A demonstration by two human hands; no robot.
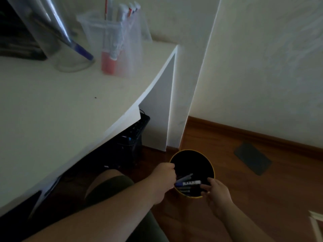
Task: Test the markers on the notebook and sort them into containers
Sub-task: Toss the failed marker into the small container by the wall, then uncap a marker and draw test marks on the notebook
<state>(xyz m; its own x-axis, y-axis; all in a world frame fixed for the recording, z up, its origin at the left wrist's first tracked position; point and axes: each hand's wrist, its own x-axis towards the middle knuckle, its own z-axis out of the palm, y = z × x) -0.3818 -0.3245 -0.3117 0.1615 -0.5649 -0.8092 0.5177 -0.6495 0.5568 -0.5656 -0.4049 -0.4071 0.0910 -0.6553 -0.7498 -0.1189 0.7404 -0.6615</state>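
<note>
Both hands met over the black bin (192, 159) on the floor: the left hand (164, 177) gripped a blue-and-white marker (187, 183), the right hand (216, 193) pinched its far end. Up on the desk (52, 105), a clear container (113, 44) stood holding more markers (120, 23).
</note>
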